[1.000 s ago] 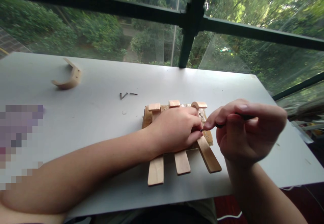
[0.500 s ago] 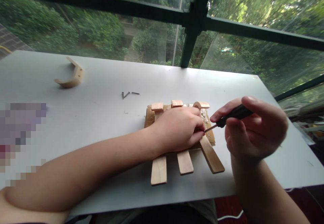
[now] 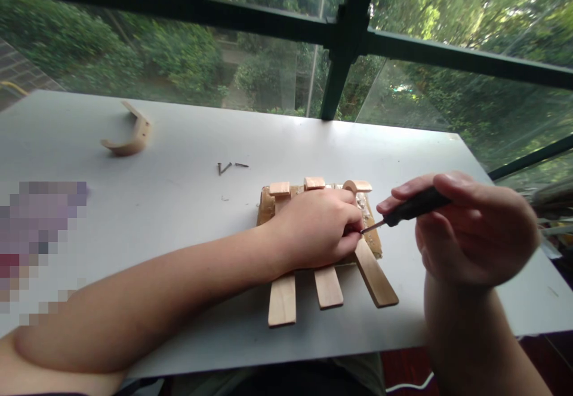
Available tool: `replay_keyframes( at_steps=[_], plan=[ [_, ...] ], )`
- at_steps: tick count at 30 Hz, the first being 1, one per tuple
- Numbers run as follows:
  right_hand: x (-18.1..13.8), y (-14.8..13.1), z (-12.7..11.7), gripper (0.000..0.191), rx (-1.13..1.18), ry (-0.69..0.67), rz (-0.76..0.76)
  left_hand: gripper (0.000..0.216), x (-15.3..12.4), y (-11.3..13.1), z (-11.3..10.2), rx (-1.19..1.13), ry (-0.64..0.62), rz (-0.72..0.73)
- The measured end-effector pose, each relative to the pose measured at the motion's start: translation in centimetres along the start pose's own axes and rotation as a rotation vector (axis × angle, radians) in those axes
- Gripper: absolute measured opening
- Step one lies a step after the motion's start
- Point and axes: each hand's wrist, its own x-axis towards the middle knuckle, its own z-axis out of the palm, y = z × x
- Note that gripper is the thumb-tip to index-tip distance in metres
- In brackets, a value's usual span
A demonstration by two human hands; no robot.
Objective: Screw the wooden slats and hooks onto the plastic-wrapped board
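A small wooden assembly [image 3: 329, 282] of three pale slats fixed to a curved crosspiece lies near the front of the grey table [image 3: 179, 199]. My left hand [image 3: 316, 227] rests on top of it with the fingers curled, pinching at a spot by the rightmost slat; a screw there cannot be made out. My right hand [image 3: 470, 229] is closed around a black-handled screwdriver [image 3: 405, 209]. Its thin metal tip points left and touches the spot at my left fingertips.
A loose curved wooden piece [image 3: 128, 136] lies at the far left of the table. Three dark screws [image 3: 228, 166] lie behind the assembly. A blurred patch covers the left edge. Window glass and a dark frame [image 3: 340, 43] stand right behind the table.
My right hand has slid back to the right along the screwdriver, baring the handle and shaft. The tip stays at my left fingertips. My left hand has not moved.
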Motion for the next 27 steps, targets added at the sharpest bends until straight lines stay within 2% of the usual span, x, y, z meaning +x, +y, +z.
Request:
replay_keyframes(
  at_steps=[3, 7, 17, 22, 25, 27],
  plan=[
    [0.5, -0.5, -0.8, 0.041, -0.012, -0.053, 0.002, 0.017, 0.0, -0.1, 0.0, -0.011, -0.002, 0.002],
    [0.6, -0.6, -1.3, 0.047, -0.043, -0.025, -0.011, 0.017, 0.0, -0.1, -0.1, -0.015, -0.003, -0.007],
    [0.1, -1.6, -0.3, 0.054, -0.148, -0.005, 0.006, 0.016, -0.1, 0.0, -0.1, 0.006, -0.004, 0.001],
    [0.0, -1.5, -0.1, 0.053, -0.2, -0.026, -0.038, 0.018, 0.0, 0.0, -0.3, 0.011, -0.017, 0.001],
    [-0.1, -1.5, 0.0, 0.054, -0.168, -0.055, -0.073, 0.017, 0.0, 0.0, -0.2, 0.002, -0.019, -0.003],
    [-0.2, -1.6, 0.1, 0.047, -0.09, -0.05, -0.058, 0.016, 0.0, 0.0, -0.2, -0.002, -0.015, -0.008]
  ],
)
